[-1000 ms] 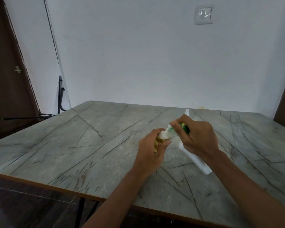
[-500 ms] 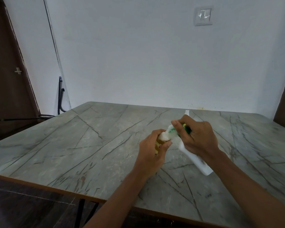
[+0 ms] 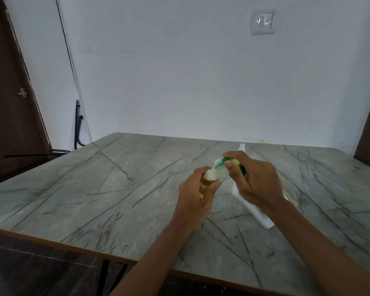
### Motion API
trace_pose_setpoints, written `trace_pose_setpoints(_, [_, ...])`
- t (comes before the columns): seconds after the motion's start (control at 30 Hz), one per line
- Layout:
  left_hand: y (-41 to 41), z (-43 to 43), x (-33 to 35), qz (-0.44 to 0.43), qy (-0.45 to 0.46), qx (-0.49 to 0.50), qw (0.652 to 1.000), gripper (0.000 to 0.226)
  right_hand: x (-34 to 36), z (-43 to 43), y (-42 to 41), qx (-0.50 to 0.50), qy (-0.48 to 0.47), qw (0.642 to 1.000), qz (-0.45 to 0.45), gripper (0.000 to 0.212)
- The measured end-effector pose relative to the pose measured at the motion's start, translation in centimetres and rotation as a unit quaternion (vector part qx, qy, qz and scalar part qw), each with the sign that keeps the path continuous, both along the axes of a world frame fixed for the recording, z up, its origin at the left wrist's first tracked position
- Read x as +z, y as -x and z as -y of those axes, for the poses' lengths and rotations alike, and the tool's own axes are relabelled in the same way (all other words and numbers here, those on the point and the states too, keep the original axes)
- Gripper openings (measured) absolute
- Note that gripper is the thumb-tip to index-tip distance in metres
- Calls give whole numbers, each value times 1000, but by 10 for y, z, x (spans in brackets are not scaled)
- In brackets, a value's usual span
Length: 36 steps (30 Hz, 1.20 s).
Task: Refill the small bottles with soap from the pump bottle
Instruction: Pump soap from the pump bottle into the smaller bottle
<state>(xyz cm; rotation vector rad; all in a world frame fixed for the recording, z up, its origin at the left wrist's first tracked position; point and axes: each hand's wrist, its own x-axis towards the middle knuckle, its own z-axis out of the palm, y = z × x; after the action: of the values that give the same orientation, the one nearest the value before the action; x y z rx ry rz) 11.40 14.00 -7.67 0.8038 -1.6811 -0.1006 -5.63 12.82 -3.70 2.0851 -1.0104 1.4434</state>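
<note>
Head view: left hand [image 3: 197,195] grips small bottle [image 3: 202,189]; right hand [image 3: 259,184] clasps pump bottle [image 3: 252,207] at its three o'clock. Best keep nozzle [image 3: 220,163] above it and press slowly.

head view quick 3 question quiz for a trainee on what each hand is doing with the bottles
1. True or false: the left hand holds the small bottle.
2. The pump bottle is: A) standing upright, untouched; B) tilted, gripped by the right hand; C) gripped by both hands.
3. Fill in: the pump head, pointed towards the small bottle, is coloured ___.

Key: 1 true; 2 B; 3 green.
</note>
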Motion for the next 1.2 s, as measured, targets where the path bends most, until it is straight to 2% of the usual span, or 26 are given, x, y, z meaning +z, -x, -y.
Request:
trace_pose_setpoints(0.37, [1,-3,0,7,-1,-21,1000,29,5,-1,-3,3,22,999,34,54])
trace_pose_setpoints(0.77, [0,-2,1,-9,-11,-17,1000,29,1,-3,-1,-13,12,1000,-6,54])
trace_pose_setpoints(1.2, [0,0,-2,15,4,-20,1000,28,2,5,-3,4,6,999,33,49])
